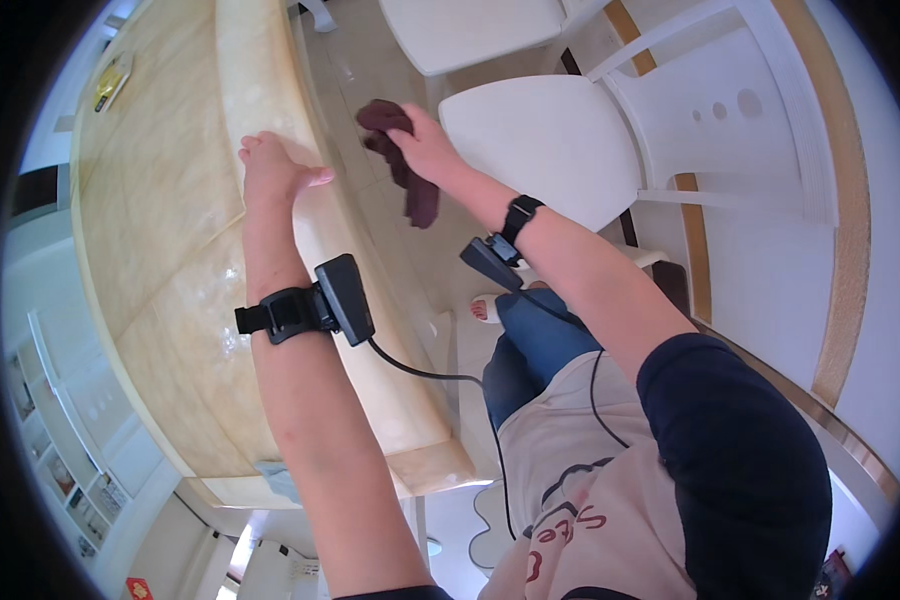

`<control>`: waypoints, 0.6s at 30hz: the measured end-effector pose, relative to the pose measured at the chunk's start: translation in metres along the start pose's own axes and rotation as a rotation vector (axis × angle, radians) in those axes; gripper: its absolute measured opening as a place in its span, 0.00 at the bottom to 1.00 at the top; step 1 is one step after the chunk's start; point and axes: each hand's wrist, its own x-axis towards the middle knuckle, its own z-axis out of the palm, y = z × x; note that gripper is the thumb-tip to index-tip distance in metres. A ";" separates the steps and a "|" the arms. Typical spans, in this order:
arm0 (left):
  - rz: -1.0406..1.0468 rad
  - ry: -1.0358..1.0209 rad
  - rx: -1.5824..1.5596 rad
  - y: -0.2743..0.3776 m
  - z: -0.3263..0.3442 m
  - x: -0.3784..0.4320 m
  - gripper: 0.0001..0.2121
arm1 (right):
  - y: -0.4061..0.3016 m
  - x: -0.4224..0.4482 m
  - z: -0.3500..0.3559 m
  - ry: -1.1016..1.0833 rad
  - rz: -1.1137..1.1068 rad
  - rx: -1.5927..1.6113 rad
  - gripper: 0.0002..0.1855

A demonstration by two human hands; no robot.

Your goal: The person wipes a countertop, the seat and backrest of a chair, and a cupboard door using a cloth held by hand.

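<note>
My right hand (425, 145) grips a crumpled dark maroon cloth (422, 196) in the gap between the table and the chairs, and the cloth's lower end hangs down. My left hand (271, 169) rests near the edge of a glossy cream, marble-patterned table (172, 217), thumb spread apart and pointing over the rim. Nothing is held in it. Each forearm carries a black strap with a small dark device and a cable: the left device (345, 298) is above the table border, the right device (493, 262) above the floor.
A white chair (540, 150) stands to the right, with another white chair seat (472, 30) beyond it. A yellow packet (112, 81) lies at the table's far left. A light blue cloth (279, 480) sits at the near table edge. White shelves (67, 465) are at left.
</note>
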 end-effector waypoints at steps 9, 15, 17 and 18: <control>0.228 0.269 0.202 0.074 0.008 -0.006 0.37 | 0.096 -0.002 -0.133 0.177 -0.150 -0.338 0.26; 0.602 0.288 -0.232 0.203 0.122 0.004 0.36 | 0.166 -0.006 -0.228 0.237 -0.014 -0.744 0.30; 0.603 0.142 -0.323 0.230 0.187 0.014 0.39 | 0.200 0.001 -0.266 0.278 0.014 -0.924 0.29; 0.596 0.091 -0.317 0.241 0.218 0.015 0.40 | 0.207 0.006 -0.283 0.279 0.080 -1.031 0.30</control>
